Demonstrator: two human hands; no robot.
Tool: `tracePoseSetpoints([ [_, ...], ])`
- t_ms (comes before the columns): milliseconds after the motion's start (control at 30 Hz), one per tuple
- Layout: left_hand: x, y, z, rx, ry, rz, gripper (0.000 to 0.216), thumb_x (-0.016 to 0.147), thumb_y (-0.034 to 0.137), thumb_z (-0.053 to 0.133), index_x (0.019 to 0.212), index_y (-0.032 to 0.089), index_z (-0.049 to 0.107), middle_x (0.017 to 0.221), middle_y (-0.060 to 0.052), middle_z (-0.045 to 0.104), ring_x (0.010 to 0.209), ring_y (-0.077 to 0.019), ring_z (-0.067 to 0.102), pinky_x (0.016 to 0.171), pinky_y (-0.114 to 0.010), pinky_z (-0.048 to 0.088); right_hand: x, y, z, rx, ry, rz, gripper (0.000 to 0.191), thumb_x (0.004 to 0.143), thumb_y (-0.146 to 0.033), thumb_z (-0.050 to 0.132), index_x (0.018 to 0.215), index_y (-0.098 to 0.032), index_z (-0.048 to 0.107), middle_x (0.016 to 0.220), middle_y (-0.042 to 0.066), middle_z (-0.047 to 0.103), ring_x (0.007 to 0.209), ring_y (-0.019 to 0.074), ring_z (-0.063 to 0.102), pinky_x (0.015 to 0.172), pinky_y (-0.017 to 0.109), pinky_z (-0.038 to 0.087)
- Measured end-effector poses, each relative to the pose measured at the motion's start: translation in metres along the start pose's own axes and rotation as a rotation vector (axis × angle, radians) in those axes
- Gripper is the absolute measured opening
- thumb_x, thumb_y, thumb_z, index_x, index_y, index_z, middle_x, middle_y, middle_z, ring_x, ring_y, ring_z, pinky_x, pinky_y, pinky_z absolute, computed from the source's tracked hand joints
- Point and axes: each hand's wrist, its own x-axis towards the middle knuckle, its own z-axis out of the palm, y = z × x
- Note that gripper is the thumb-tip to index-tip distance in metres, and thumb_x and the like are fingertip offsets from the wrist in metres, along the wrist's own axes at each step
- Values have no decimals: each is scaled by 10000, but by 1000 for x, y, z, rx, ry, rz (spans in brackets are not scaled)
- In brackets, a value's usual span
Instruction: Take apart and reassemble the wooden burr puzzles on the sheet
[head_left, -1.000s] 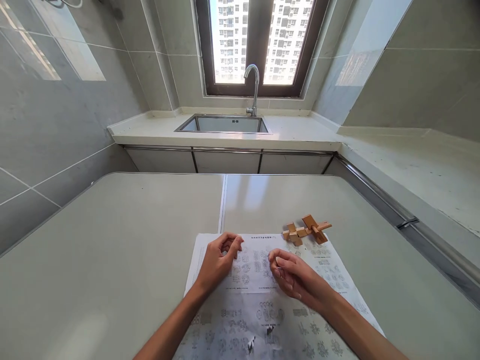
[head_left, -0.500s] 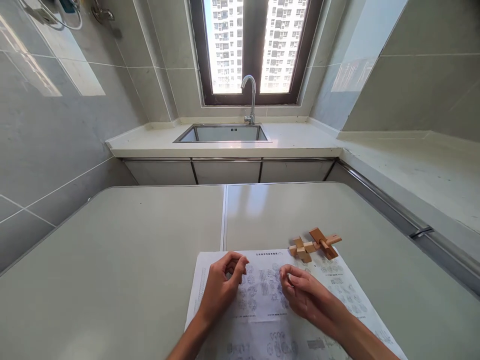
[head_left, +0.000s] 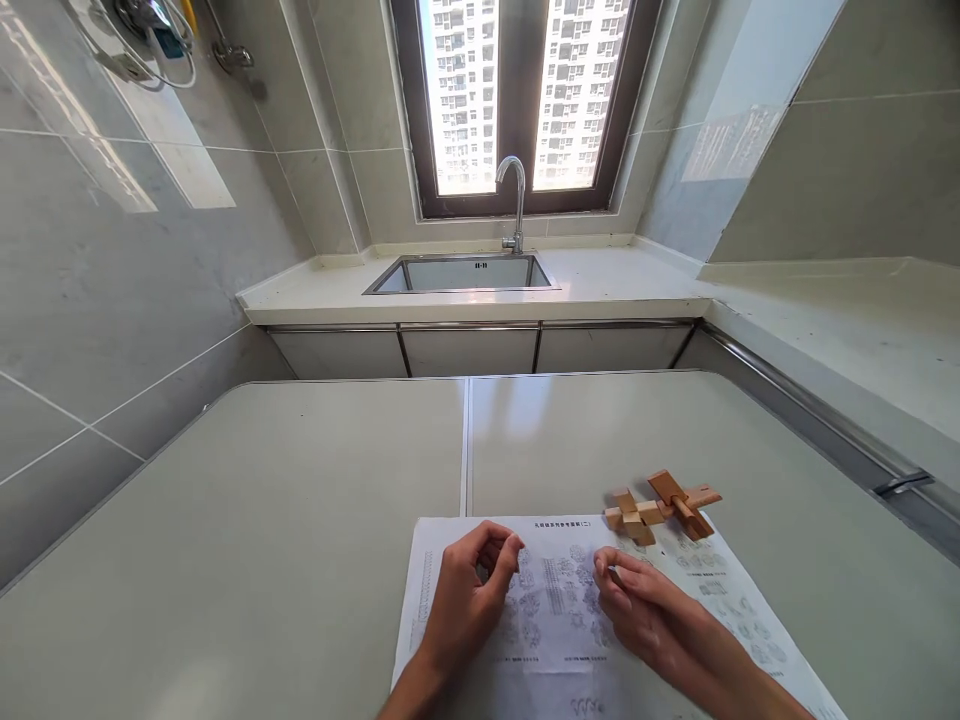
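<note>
Bare-wood puzzle [head_left: 660, 505] on matt printed paper [head_left: 720, 600] (table [head_left: 262, 520] smooth, slightly glossy).

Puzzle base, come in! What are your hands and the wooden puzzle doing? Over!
Left hand, right hand: loosely curled, empty, resting on paper sheet. Wooden puzzle untouched at sheet's far edge, nearest right hand. Nothing between them.

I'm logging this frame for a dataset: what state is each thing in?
Instruction sheet: lying flat on the table.
Left hand: loosely curled over the sheet, nothing visible in it.
Right hand: fingers bent, resting on the sheet, empty.
Wooden puzzle: pieces interlocked, at the sheet's far edge, untouched.
Faucet: no water running.
</note>
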Motion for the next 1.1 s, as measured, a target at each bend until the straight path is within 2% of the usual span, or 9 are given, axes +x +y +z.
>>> tracePoseSetpoints([
  [300,0,0,2,30,-21,7,332,996,453,561,818,189,656,714,0,598,646,-148,492,598,-250,386,1,0,6,-4,47,12,236,895,-341,823,960,-162,684,715,-46,503,511,33,317,471,158,281],
  [533,3,3,1,64,-18,-6,373,999,498,554,811,190,651,686,17,542,621,-140,444,584,-257,353,4,-1,7,-42,99,87,211,969,-314,747,895,-163,619,724,-27,567,485,35,417,423,159,261],
  [833,27,-9,-19,126,58,-35,387,963,537,551,806,195,639,625,55,377,591,-134,318,552,-258,248,4,-6,7,-46,101,99,280,927,-355,795,884,-168,591,698,-46,558,460,26,418,398,147,237],
  [933,38,-11,-27,118,19,-32,362,918,519,592,747,201,577,623,65,321,593,-129,292,558,-251,240,4,-6,6,-45,91,83,308,898,-375,820,882,-175,586,691,-57,535,462,29,376,401,153,220],
  [1100,59,-12,-39,73,-52,-23,444,808,409,634,597,231,287,614,74,229,575,-108,220,544,-250,189,3,-6,3,-12,23,11,378,930,-376,776,748,-191,501,632,-75,423,493,56,305,463,192,256],
])
